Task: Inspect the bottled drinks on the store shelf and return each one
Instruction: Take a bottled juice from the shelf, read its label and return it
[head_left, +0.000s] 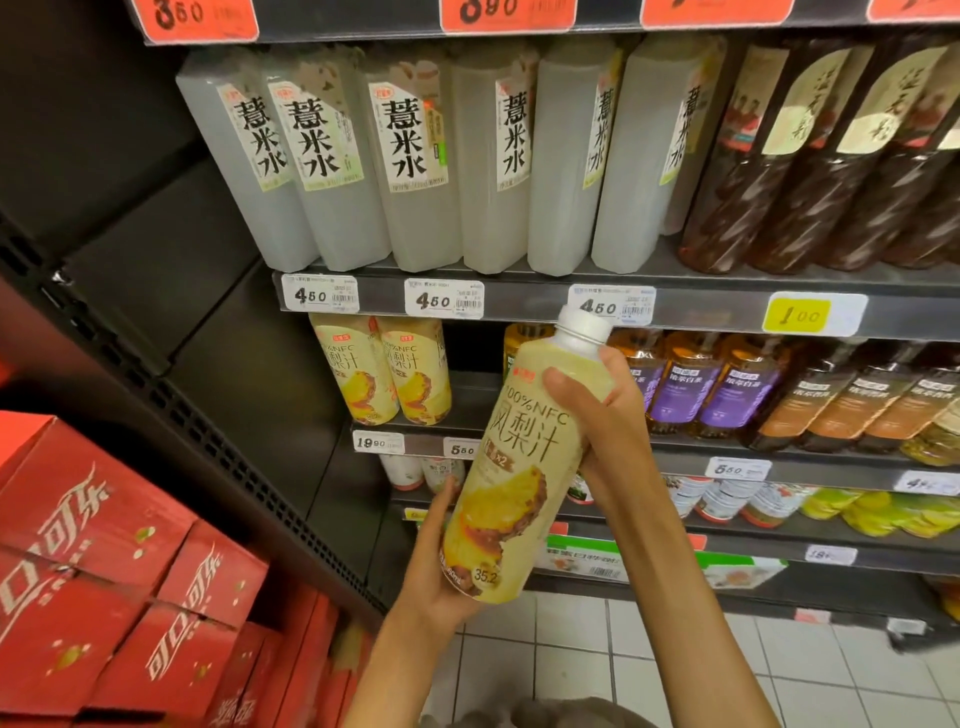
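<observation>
I hold a pale yellow pineapple juice bottle (511, 467) with a white cap, tilted slightly right, in front of the shelves. My right hand (602, 410) grips its upper part just below the neck. My left hand (434, 556) cups its base from the left and below. Two matching pineapple juice bottles (382, 369) stand on the middle shelf (467, 382), with a gap to their right.
Cloudy white bottles (405, 161) and dark bottles (810, 171) fill the upper shelf. Purple- and orange-labelled tea bottles (769, 389) stand right of the gap. Red cola cartons (119, 587) are stacked at lower left. White floor tiles (597, 660) lie below.
</observation>
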